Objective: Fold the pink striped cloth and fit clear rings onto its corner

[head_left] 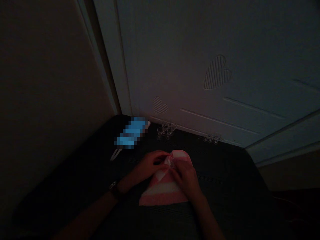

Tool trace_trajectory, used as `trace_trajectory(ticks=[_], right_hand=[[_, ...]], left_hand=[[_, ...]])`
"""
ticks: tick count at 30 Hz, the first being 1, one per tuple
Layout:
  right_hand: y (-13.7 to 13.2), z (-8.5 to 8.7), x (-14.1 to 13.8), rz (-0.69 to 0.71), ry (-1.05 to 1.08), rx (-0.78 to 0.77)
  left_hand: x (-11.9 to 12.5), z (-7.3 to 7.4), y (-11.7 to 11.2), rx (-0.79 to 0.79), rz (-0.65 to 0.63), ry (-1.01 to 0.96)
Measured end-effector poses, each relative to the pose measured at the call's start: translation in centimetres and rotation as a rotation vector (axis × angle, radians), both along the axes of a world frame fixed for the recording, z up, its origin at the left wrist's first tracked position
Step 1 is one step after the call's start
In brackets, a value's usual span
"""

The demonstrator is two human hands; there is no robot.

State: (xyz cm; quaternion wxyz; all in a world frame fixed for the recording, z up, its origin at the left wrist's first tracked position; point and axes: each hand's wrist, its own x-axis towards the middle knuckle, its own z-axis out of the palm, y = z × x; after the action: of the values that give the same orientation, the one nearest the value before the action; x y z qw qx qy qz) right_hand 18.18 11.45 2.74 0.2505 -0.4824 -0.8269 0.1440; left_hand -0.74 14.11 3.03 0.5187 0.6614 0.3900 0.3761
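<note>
A pink-and-white striped cloth (162, 190) lies on the dark tabletop in front of me, gathered up at its middle. My left hand (152, 163), with a watch (113, 186) on the wrist, has its fingers curled on the bunched part. From the other side my right hand (185, 175) pinches the same folds, its fingertips close to the left ones. Between the fingertips something small and clear (172, 162) glints, perhaps glass; the dim light and the fingers hide its shape.
Several small stemmed glasses (167, 130) stand beyond the cloth, near the pale panel (175, 66) with raised hearts. More small glass pieces (212, 138) sit farther right. A lit, blurred-out phone (132, 133) lies at the left, with a white strap or cable (115, 154).
</note>
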Motion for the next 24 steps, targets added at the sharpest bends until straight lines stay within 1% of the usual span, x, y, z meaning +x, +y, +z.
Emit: trace_trajectory(ticks=[3, 5, 8, 10, 15, 18, 20, 24], right_hand=[[0.1, 0.1, -0.1, -0.001, 0.064, -0.062], [0.2, 0.2, -0.1, -0.053, 0.157, -0.084], [0.4, 0.4, 0.1, -0.144, 0.323, -0.084], [0.5, 0.5, 0.2, -0.162, 0.39, -0.092], [0.5, 0.8, 0.0, -0.1, 0.421, -0.115], [0.4, 0.7, -0.1, -0.11, 0.424, -0.112], [0.3, 0.6, 0.1, -0.122, 0.418, -0.112], [0.1, 0.4, 0.4, -0.149, 0.386, -0.116]], left_hand=[[-0.1, 0.1, 0.1, -0.019, 0.017, -0.006], [-0.3, 0.0, 0.3, -0.044, 0.056, -0.027], [-0.6, -0.4, 0.9, -0.123, 0.122, -0.086], [-0.8, -0.5, 1.2, -0.163, 0.144, -0.117], [-0.6, -0.5, 1.2, -0.181, 0.104, -0.125], [-0.5, -0.3, 1.0, -0.17, 0.101, -0.124], [-0.6, -0.3, 0.9, -0.148, 0.086, -0.122], [-0.7, -0.2, 0.9, -0.056, 0.061, -0.092]])
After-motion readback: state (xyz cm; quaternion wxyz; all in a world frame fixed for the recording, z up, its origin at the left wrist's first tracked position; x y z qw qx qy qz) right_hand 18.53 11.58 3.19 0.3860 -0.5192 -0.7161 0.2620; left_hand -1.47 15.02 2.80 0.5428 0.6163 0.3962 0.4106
